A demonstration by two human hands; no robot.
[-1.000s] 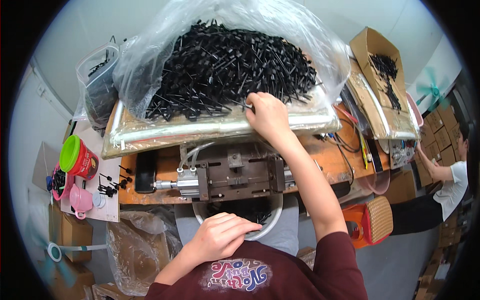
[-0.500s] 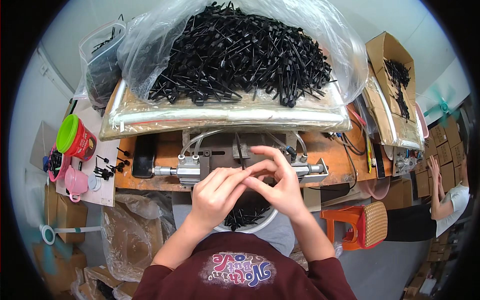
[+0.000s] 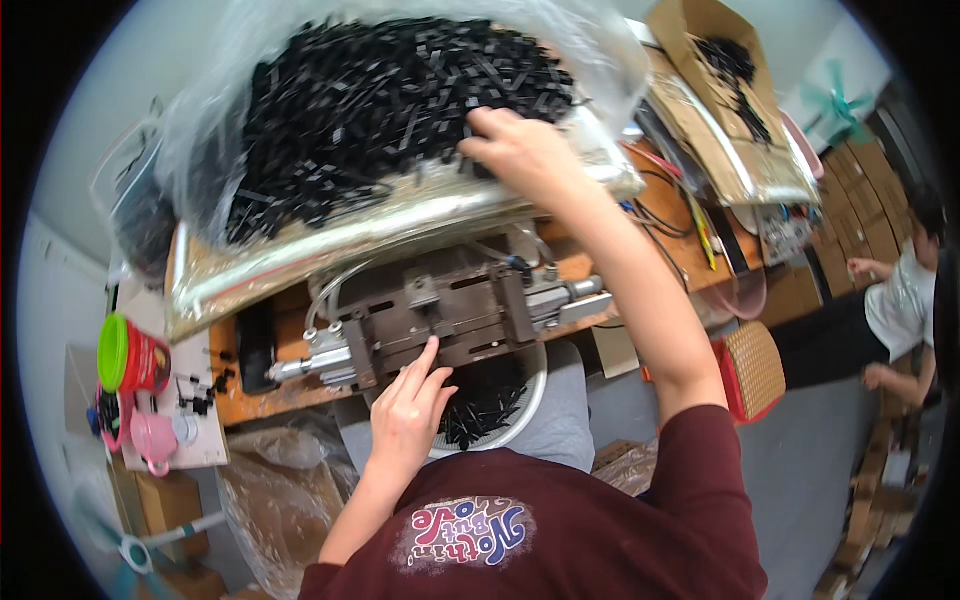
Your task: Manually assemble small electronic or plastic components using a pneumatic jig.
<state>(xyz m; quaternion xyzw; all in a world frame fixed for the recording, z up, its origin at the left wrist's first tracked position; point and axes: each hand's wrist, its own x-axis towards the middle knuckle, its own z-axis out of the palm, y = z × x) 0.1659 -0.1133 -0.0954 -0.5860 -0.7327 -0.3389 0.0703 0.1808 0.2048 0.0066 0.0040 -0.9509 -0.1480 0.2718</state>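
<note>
My left hand (image 3: 408, 412) is open, its fingers stretched forward. The index fingertip is at the front of the dark metal fixture (image 3: 470, 318), by a small block; whether a part lies under it I cannot tell. My right hand (image 3: 530, 160) reaches to the right front of a big heap of black plastic pieces with thin stems (image 3: 370, 110). Its thumb and fingers look apart, slightly blurred, and nothing shows clearly between them. Below the fixture, a white basket (image 3: 541, 385) at my lap holds more black pieces (image 3: 478, 418).
The heap lies on a plastic-wrapped tray (image 3: 400, 215) behind the fixture. Air cylinders (image 3: 330, 362) and hoses flank the fixture. At left are a red and green bucket (image 3: 145, 362), a pink cup (image 3: 153, 438) and loose pieces. A stool (image 3: 752, 370) and another person (image 3: 900, 310) are at right.
My hands have parted: the right has moved forward to the heap, while the left stays by the fixture with its fingers straightened. The whole view has tilted.
</note>
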